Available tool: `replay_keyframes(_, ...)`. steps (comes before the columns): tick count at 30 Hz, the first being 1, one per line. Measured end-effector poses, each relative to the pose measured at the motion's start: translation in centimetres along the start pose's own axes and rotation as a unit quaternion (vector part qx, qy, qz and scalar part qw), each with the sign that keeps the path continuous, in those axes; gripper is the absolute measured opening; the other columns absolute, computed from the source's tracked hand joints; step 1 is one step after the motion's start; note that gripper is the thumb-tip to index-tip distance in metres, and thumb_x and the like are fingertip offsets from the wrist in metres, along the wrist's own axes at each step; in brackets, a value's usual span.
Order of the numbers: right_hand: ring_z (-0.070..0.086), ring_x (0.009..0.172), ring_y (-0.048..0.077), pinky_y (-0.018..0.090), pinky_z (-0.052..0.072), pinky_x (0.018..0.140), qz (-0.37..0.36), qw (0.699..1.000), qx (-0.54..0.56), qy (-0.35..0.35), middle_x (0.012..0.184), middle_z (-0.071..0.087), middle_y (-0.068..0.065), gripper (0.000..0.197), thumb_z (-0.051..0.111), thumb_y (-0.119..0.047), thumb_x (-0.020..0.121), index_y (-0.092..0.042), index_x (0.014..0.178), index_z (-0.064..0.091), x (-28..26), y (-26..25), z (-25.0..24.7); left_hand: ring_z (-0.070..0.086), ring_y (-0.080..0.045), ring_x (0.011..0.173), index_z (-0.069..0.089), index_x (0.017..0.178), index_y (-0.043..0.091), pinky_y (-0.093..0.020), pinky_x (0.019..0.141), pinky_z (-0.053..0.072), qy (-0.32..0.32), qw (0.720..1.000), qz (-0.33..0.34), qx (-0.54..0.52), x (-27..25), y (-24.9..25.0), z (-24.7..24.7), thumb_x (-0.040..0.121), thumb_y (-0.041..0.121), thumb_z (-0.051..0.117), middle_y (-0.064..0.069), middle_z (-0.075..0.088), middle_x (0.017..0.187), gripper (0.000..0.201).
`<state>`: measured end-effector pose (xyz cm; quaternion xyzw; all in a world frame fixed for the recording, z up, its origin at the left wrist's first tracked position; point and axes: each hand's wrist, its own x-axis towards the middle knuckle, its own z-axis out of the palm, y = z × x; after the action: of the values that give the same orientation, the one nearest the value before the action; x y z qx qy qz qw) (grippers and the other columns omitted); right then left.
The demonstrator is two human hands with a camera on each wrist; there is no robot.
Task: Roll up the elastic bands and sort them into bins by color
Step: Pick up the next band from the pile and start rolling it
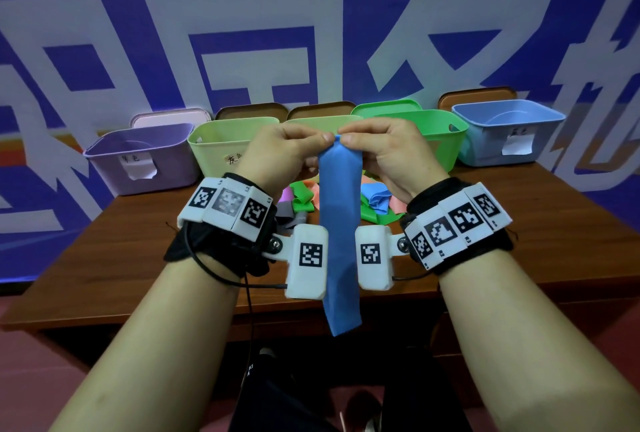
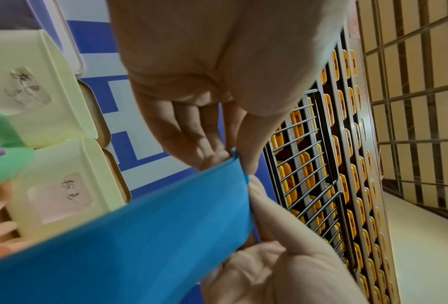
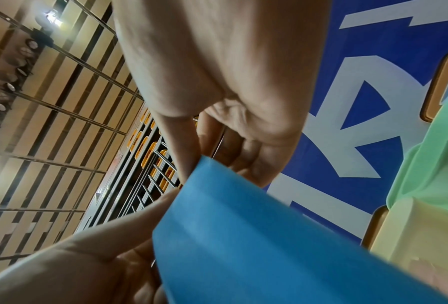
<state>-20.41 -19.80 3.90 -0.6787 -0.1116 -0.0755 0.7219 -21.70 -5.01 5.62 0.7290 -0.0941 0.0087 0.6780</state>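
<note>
Blue band (image 1: 338, 230) hung below my grip; left hand (image 1: 284, 151) and right hand (image 1: 391, 151) each pinched a top corner, thumbs against forefingers. Rolling barely begun. Next: curl top edge tight downward, then blue bin (image 1: 509, 135) off to my right.

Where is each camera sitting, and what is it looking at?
Head: on the person's head, looking down at the table, bins; both hands, forearms show.
Left wrist: looks along the left hand at the blue band; palm, fingers show.
Right wrist: looks along the right hand; palm, fingers show.
All three share the blue band, pinched by both hands.
</note>
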Motion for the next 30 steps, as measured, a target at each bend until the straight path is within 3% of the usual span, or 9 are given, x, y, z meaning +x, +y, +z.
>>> replay_keyframes(5, 0.06, 0.068, 0.016, 0.023, 0.05, 0.065, 0.028, 1.0, -0.001, -0.005, 0.073, 0.064, 0.007, 0.017, 0.061, 0.004, 0.084, -0.01, 0.076, 0.067, 0.5, 0.9, 0.1, 0.048, -0.013, 0.053, 0.066, 0.073, 0.009, -0.018, 0.053, 0.044, 0.03, 1.0, 0.001, 0.002, 1.2, -1.6, 0.0, 0.087, 0.0, 0.062, -0.009, 0.059, 0.066, 0.017)
replay_keyframes(8, 0.06, 0.075, 0.02, 0.033, 0.05, 0.073, 0.026, 1.0, -0.01, 0.001, 0.076, 0.064, 0.007, 0.016, 0.063, 0.002, 0.085, -0.01, 0.076, 0.066, 1.1, 2.0, 0.3, 0.053, -0.011, 0.053, 0.066, 0.074, 0.008, -0.016, 0.053, 0.046, 0.037, 0.999, 0.002, -0.012, 1.9, -2.6, -0.1, 0.086, -0.003, 0.062, -0.001, 0.063, 0.059, 0.017)
replay_keyframes(12, 0.058, 0.082, 0.027, 0.042, 0.047, 0.08, 0.04, 0.999, -0.021, 0.005, 0.084, 0.064, 0.015, 0.018, 0.062, 0.005, 0.085, -0.011, 0.076, 0.066, 1.9, 3.4, 0.5, 0.06, -0.016, 0.065, 0.068, 0.075, 0.011, -0.021, 0.062, 0.049, 0.028, 0.999, -0.001, -0.024, 2.5, -4.1, -0.3, 0.085, -0.005, 0.062, 0.002, 0.068, 0.062, 0.02)
replay_keyframes(15, 0.058, 0.082, 0.026, 0.036, 0.048, 0.08, 0.048, 0.999, -0.015, -0.005, 0.083, 0.064, 0.013, 0.02, 0.061, 0.008, 0.084, -0.009, 0.074, 0.066, 2.3, 4.2, 0.6, 0.063, -0.018, 0.073, 0.067, 0.078, 0.011, -0.025, 0.07, 0.051, 0.038, 0.999, -0.01, -0.028, 3.0, -5.3, -0.5, 0.085, -0.004, 0.062, -0.003, 0.068, 0.072, 0.017)
replay_keyframes(17, 0.059, 0.077, 0.022, 0.027, 0.05, 0.072, 0.058, 0.998, -0.003, -0.011, 0.08, 0.063, 0.01, 0.02, 0.06, 0.009, 0.083, -0.008, 0.075, 0.065, 2.5, 4.7, 0.6, 0.064, -0.018, 0.076, 0.066, 0.08, 0.013, -0.027, 0.073, 0.052, 0.044, 0.999, -0.012, -0.029, 3.2, -5.8, -0.5, 0.085, -0.003, 0.063, -0.005, 0.066, 0.079, 0.018)
replay_keyframes(19, 0.06, 0.076, 0.021, 0.024, 0.051, 0.069, 0.062, 0.998, 0.003, -0.013, 0.079, 0.064, 0.009, 0.021, 0.06, 0.01, 0.083, -0.009, 0.075, 0.065, 2.7, 5.2, 0.6, 0.064, -0.011, 0.069, 0.065, 0.082, 0.014, -0.022, 0.065, 0.052, 0.042, 0.998, -0.015, -0.034, 3.2, -6.2, -0.4, 0.086, 0.0, 0.062, -0.003, 0.065, 0.079, 0.015)
replay_keyframes(22, 0.061, 0.081, 0.025, 0.031, 0.051, 0.077, 0.067, 0.998, 0.008, -0.012, 0.083, 0.065, 0.013, 0.019, 0.06, 0.01, 0.083, -0.007, 0.077, 0.066, 2.9, 5.8, 0.5, 0.059, -0.004, 0.053, 0.066, 0.082, 0.011, -0.017, 0.053, 0.049, 0.053, 0.998, -0.019, -0.039, 3.2, -6.6, -0.3, 0.088, 0.006, 0.063, -0.002, 0.064, 0.071, 0.009)
replay_keyframes(26, 0.061, 0.077, 0.022, 0.028, 0.051, 0.072, 0.075, 0.997, 0.025, -0.011, 0.08, 0.063, 0.011, 0.02, 0.058, 0.011, 0.084, -0.007, 0.078, 0.064, 2.9, 6.3, 0.4, 0.06, -0.002, 0.053, 0.068, 0.082, 0.009, -0.016, 0.052, 0.047, 0.066, 0.997, -0.024, -0.044, 3.6, -7.3, -0.2, 0.087, 0.001, 0.062, 0.007, 0.066, 0.059, 0.011)
replay_keyframes(30, 0.064, 0.075, 0.018, 0.025, 0.053, 0.068, 0.084, 0.994, 0.065, -0.025, 0.085, 0.063, 0.011, 0.016, 0.057, 0.006, 0.088, -0.008, 0.083, 0.064, 2.8, 6.7, 0.3, 0.064, -0.004, 0.055, 0.068, 0.09, 0.006, -0.015, 0.051, 0.048, 0.073, 0.992, -0.041, -0.096, 3.8, -7.6, 0.0, 0.085, -0.006, 0.061, 0.002, 0.069, 0.063, 0.014)
